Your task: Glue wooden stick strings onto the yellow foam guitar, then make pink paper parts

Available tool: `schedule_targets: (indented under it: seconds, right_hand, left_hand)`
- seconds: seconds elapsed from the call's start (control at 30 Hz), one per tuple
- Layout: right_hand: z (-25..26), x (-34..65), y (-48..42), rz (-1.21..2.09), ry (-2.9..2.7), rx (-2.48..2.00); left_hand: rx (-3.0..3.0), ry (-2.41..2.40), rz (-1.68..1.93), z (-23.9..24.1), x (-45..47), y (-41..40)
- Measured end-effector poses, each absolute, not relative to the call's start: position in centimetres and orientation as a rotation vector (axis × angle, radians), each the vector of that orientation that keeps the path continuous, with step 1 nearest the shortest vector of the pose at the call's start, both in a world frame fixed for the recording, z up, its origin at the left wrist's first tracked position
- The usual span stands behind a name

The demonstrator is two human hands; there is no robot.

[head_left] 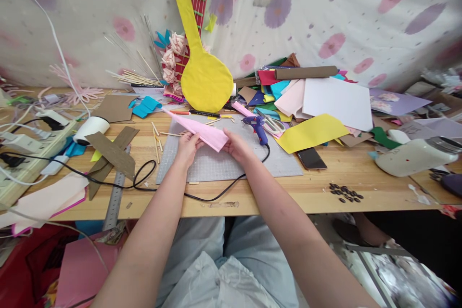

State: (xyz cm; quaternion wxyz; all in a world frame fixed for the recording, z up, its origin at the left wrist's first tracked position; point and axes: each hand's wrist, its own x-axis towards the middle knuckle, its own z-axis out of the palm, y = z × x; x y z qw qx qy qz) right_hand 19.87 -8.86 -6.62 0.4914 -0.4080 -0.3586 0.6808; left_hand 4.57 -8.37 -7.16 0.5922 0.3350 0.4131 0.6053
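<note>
Both forearms reach from the near edge of the wooden table (317, 192). Left hand (187, 147) and right hand (236, 144) each pinch the wide end of a pink paper cone (205, 132), 2 grips keeping its rolled seam shut, apparently. Cone lies low over the grey cutting mat (224, 163), tip pointing away left. Blue glue gun (258, 127) rests just beyond the right hand, within reach; its black cord (151, 173) trails across the mat edge.

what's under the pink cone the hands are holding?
The grey cutting mat lies under the pink cone, on the wooden table. Both the left hand and the right hand grip its wide end. Whatever the cone and hands cover cannot be seen.
</note>
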Motion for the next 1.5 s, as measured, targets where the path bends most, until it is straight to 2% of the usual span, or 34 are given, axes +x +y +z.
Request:
schedule_targets:
  seconds: [0.13, 0.4, 0.77, 1.5]
  right_hand:
    - [-6.1, 22.0, -8.2, 1.819, -0.698, -0.9]
    - [-5.4, 22.4, -6.9, 1.833, -1.026, -1.08]
    - [-4.6, 19.9, -6.4, 1.551, -1.053, -0.972]
    - [-5.8, 20.2, -6.7, 1.536, -1.0, -0.962]
  left_hand:
    - [1.006, 0.867, 1.173, -7.7, 4.6, -8.7]
    - [1.088, 0.825, 0.874, -7.1, 5.2, -9.1]
    - [1.197, 1.041, 0.827, -5.2, 4.9, -7.5]
    - [1.004, 1.174, 0.875, -5.3, 5.2, -7.6]
